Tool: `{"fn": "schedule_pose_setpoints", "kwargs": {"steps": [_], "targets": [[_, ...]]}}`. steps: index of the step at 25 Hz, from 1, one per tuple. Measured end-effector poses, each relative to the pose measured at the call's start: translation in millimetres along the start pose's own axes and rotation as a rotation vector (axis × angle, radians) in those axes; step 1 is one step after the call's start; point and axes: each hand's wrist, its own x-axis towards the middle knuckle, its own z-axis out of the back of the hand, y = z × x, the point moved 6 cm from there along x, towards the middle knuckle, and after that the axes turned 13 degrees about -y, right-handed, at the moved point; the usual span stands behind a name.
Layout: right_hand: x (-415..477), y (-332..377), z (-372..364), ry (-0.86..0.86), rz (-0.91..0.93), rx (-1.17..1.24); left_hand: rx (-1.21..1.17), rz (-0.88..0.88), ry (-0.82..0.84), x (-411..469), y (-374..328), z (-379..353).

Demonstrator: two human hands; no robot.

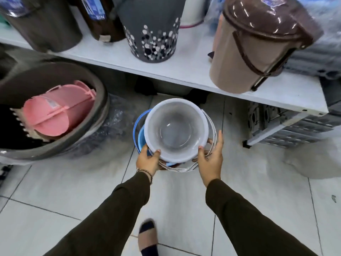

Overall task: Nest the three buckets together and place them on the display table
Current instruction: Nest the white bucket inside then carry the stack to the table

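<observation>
Nesting looks mostly done: white bucket [175, 130] sits in blue bucket [141, 133], a 3rd not clearly visible, stack held over floor w/ left hand [148, 159] & right hand [210, 157] clamped on rim; placing on bench [184, 71] is left.

The scene is evenly and brightly lit from above, glare streaks are seen on the brown lid [265, 21], and edges are bent and motion-blurred.

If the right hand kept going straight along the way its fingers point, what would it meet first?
The right hand points up-frame along the white bucket. Past its thin white wire handles, the display table edge probably comes first, though depth is unclear.
</observation>
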Motion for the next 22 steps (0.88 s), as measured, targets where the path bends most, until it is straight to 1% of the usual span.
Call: {"fn": "schedule_pose_setpoints", "kwargs": {"steps": [2, 4, 6, 8, 9, 10, 12, 14, 15, 16, 17, 18, 19, 20, 22], "targets": [[4.1, -16.3, -39.0, 0.064, -0.09, -0.024, 0.048, 0.031, -0.024, 57.5, 22.5, 9.2], [13.3, -41.1, -74.4, 0.115, -0.183, -0.071, 0.124, 0.08, -0.024, 94.8, 30.0, 12.0], [23.6, -67.7, -95.7, 0.104, -0.249, -0.121, 0.163, 0.149, 0.003, 116.4, 37.2, 8.9], [22.7, -77.3, -91.8, 0.093, -0.293, -0.14, 0.148, 0.214, 0.031, 96.0, 26.7, 12.7], [37.8, -103.4, -111.6, 0.06, -0.334, -0.201, 0.127, 0.279, 0.017, 122.2, 35.3, 5.9], [43.2, -117.1, -118.8, 0.035, -0.372, -0.242, 0.129, 0.285, -0.021, 135.0, 41.2, 7.9], [43.6, -120.9, -106.1, -0.024, -0.385, -0.297, 0.168, 0.193, -0.154, 130.9, 38.2, 27.2], [51.8, -136.5, -96.1, -0.073, -0.401, -0.451, 0.258, 0.146, -0.259, 139.6, 40.2, 40.2], [53.8, -147.6, -94.8, -0.054, -0.474, -0.512, 0.304, 0.162, -0.248, 147.9, 45.8, 40.0], [53.5, -160.2, -94.8, -0.014, -0.595, -0.531, 0.346, 0.195, -0.201, 155.1, 52.3, 35.7], [50.8, -169.4, -96.2, 0.039, -0.745, -0.503, 0.366, 0.252, -0.125, 159.8, 58.7, 28.3], [45.0, -177.7, -100.3, 0.099, -0.902, -0.425, 0.363, 0.305, -0.043, 165.4, 64.1, 19.3], [40.4, -185.0, -106.5, 0.158, -1.021, -0.303, 0.319, 0.338, 0.01, 172.4, 68.8, 11.0], [38.6, -190.3, -111.1, 0.191, -1.072, -0.2, 0.26, 0.352, 0.03, 178.6, 71.3, 4.7], [42.1, -197.5, -115.8, 0.144, -1.035, -0.06, 0.201, 0.34, 0.029, 187.5, 73.0, -2.2]]}}
